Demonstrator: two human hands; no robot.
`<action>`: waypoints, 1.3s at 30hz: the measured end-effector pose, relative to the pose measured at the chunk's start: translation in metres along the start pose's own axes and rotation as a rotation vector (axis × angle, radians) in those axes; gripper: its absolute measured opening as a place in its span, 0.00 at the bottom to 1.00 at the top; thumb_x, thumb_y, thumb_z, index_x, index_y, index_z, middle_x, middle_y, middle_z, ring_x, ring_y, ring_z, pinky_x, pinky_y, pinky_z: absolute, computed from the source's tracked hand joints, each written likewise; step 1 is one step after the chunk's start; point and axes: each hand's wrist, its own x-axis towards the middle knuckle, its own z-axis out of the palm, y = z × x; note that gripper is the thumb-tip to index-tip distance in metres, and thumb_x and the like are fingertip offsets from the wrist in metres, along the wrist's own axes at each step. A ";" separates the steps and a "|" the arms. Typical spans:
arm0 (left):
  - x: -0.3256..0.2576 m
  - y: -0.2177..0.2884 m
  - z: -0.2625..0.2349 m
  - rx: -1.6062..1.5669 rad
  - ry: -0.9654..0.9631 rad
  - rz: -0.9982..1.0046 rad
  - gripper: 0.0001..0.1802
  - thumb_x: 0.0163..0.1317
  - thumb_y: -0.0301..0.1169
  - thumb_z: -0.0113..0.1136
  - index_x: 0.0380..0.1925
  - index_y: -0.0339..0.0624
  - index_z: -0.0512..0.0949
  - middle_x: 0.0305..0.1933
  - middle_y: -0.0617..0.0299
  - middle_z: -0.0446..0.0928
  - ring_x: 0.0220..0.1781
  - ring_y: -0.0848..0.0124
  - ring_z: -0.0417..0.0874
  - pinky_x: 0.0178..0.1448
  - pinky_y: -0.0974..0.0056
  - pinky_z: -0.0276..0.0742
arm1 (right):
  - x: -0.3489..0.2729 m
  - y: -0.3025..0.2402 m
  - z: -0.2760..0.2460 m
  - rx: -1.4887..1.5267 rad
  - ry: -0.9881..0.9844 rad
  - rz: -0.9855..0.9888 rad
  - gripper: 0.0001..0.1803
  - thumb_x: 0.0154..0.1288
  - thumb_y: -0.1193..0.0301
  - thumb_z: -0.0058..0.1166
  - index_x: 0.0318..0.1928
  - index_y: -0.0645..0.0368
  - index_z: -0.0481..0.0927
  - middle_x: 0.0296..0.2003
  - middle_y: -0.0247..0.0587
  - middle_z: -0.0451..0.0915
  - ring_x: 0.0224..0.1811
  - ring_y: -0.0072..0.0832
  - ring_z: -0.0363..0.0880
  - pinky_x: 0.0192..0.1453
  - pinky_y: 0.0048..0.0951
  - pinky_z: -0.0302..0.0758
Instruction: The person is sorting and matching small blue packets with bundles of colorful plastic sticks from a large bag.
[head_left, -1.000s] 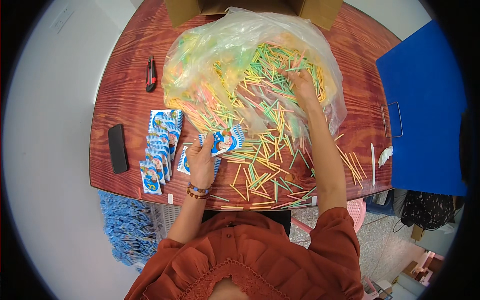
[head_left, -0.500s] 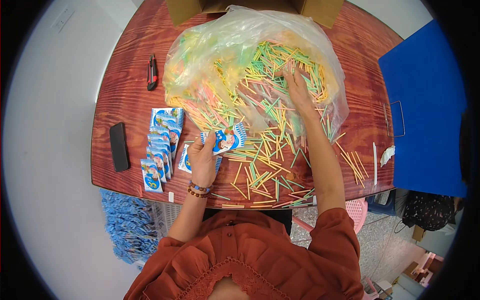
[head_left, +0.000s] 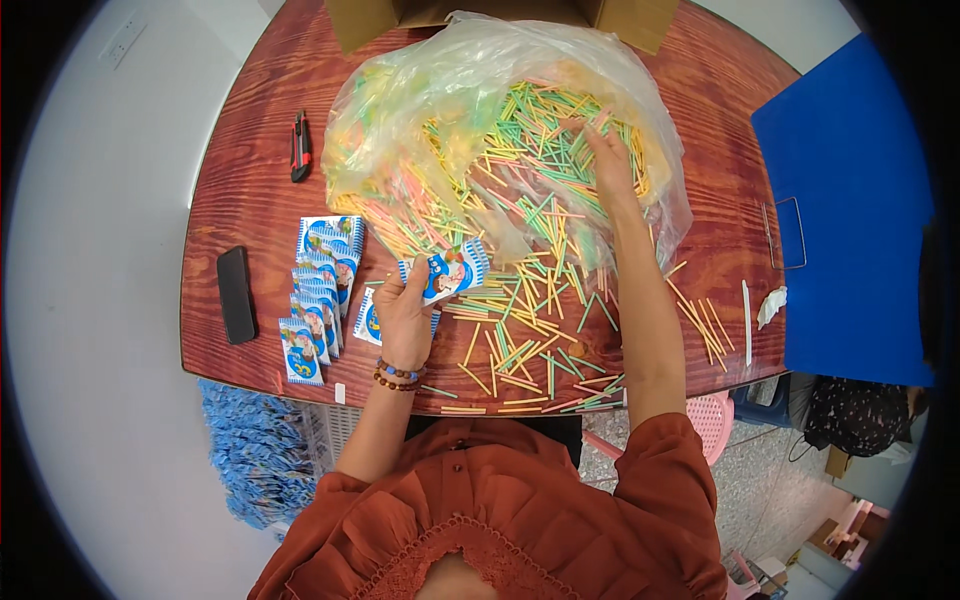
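Pinching a blue-and-white packet (head_left: 455, 274) by its near left end, the person's left hand (head_left: 403, 318) holds it over the reddish wooden table (head_left: 250, 180). The right hand (head_left: 610, 165) is among thin pastel sticks (head_left: 540, 132) in a clear plastic bag (head_left: 415, 95); from where I stand, I can't tell whether it grips any. The packet seems light, soft and slippery, best pinched at an end; the sticks look stiff but snappable, best held mid-length.

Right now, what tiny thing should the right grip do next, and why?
Maybe the right grip should bring a few sticks toward the blue-and-white packet: it is among the loose sticks in the plastic bag, while the left grip holds that packet nearer the body. Whether the right one is pinching any is unclear.
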 end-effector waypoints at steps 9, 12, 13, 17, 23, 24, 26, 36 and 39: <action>-0.004 -0.001 0.002 0.040 0.037 -0.028 0.12 0.70 0.34 0.53 0.35 0.38 0.80 0.33 0.63 0.82 0.29 0.78 0.80 0.30 0.72 0.73 | -0.011 0.025 0.005 -0.270 0.031 -0.086 0.14 0.71 0.67 0.46 0.46 0.64 0.80 0.43 0.41 0.82 0.50 0.24 0.74 0.58 0.30 0.68; -0.002 0.003 0.010 0.011 0.061 -0.048 0.13 0.71 0.34 0.52 0.33 0.38 0.80 0.32 0.63 0.82 0.28 0.78 0.79 0.29 0.72 0.73 | -0.008 0.019 0.004 -0.060 0.071 -0.070 0.14 0.73 0.67 0.45 0.49 0.64 0.77 0.48 0.44 0.81 0.53 0.28 0.75 0.62 0.32 0.66; -0.002 0.003 0.010 0.009 0.057 -0.048 0.13 0.71 0.34 0.52 0.33 0.38 0.80 0.32 0.63 0.82 0.28 0.78 0.79 0.29 0.72 0.73 | -0.009 0.016 0.003 0.067 0.141 -0.050 0.14 0.74 0.66 0.44 0.48 0.63 0.77 0.48 0.45 0.81 0.54 0.30 0.75 0.64 0.32 0.65; 0.003 0.001 0.010 -0.091 -0.008 -0.027 0.12 0.70 0.36 0.53 0.33 0.39 0.80 0.34 0.63 0.82 0.30 0.78 0.79 0.31 0.70 0.74 | -0.037 -0.035 0.045 0.520 -0.003 -0.067 0.13 0.75 0.64 0.42 0.47 0.61 0.74 0.49 0.48 0.80 0.60 0.38 0.73 0.68 0.38 0.63; -0.007 0.010 0.024 -0.189 -0.035 0.015 0.12 0.70 0.37 0.54 0.35 0.41 0.80 0.34 0.65 0.82 0.32 0.79 0.80 0.32 0.70 0.75 | -0.121 -0.099 0.130 0.779 -0.027 -0.194 0.10 0.76 0.63 0.40 0.45 0.57 0.69 0.51 0.57 0.77 0.62 0.46 0.70 0.70 0.46 0.61; -0.011 0.013 0.026 -0.181 -0.021 0.024 0.12 0.70 0.37 0.54 0.35 0.41 0.80 0.34 0.65 0.82 0.32 0.79 0.80 0.32 0.70 0.75 | -0.128 -0.103 0.138 0.746 -0.004 -0.246 0.11 0.76 0.63 0.39 0.46 0.56 0.69 0.52 0.59 0.76 0.63 0.45 0.69 0.70 0.47 0.61; -0.017 0.018 0.028 -0.176 -0.007 0.039 0.12 0.70 0.37 0.54 0.35 0.40 0.80 0.34 0.64 0.82 0.32 0.79 0.81 0.32 0.70 0.75 | -0.139 -0.109 0.153 0.712 0.014 -0.300 0.11 0.76 0.63 0.39 0.46 0.56 0.69 0.52 0.60 0.75 0.63 0.45 0.69 0.69 0.47 0.61; -0.022 0.017 0.020 -0.263 0.025 0.172 0.12 0.70 0.34 0.54 0.35 0.36 0.80 0.35 0.63 0.82 0.33 0.78 0.81 0.39 0.70 0.79 | -0.162 -0.121 0.185 0.744 0.144 -0.290 0.12 0.75 0.63 0.39 0.47 0.59 0.66 0.54 0.58 0.74 0.66 0.44 0.64 0.69 0.45 0.59; -0.022 0.014 0.019 -0.274 0.021 0.201 0.12 0.70 0.33 0.53 0.35 0.35 0.80 0.35 0.62 0.82 0.34 0.79 0.81 0.40 0.71 0.79 | -0.166 -0.120 0.193 0.718 0.192 -0.238 0.13 0.75 0.63 0.40 0.49 0.61 0.66 0.54 0.58 0.74 0.65 0.42 0.65 0.68 0.42 0.59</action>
